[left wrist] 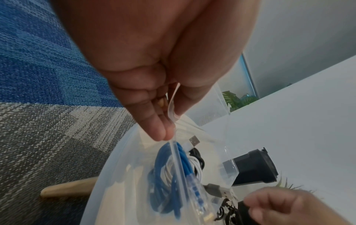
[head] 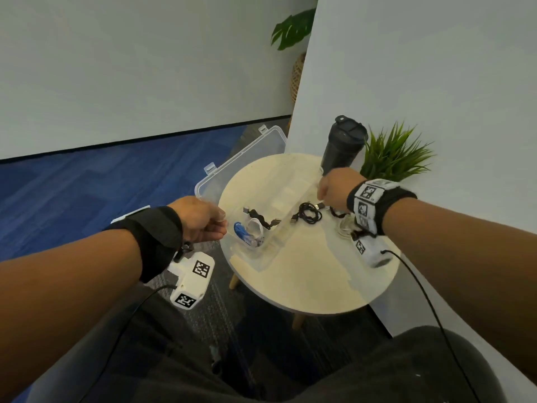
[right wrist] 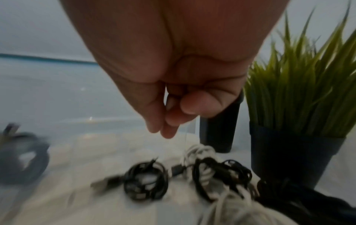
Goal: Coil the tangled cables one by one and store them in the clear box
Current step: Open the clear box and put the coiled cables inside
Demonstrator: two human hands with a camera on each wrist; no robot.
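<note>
The clear box (head: pixel 279 242) is over the left side of the round table (head: pixel 305 280), its lid (head: pixel 241 158) hanging open behind. My left hand (head: pixel 215 219) pinches the box's left rim (left wrist: pixel 172 106) between thumb and fingers (left wrist: pixel 163 129). My right hand (head: pixel 328 190) grips its far right corner, fingers (right wrist: pixel 169 121) curled. Inside lie a blue cable (head: pixel 241 231) (left wrist: pixel 163 175), a white cable (head: pixel 257 225) and a black cable (head: pixel 258 215). Outside on the table sit a coiled black cable (head: pixel 309 213) (right wrist: pixel 146 182) and a tangle of white and black cables (head: pixel 345 226) (right wrist: pixel 217 167).
A black tumbler (head: pixel 343 146) and a potted green plant (head: pixel 392 155) (right wrist: pixel 292 152) stand at the table's back right, close to my right hand. A white wall panel rises behind them. Blue and grey carpet lies left of the table.
</note>
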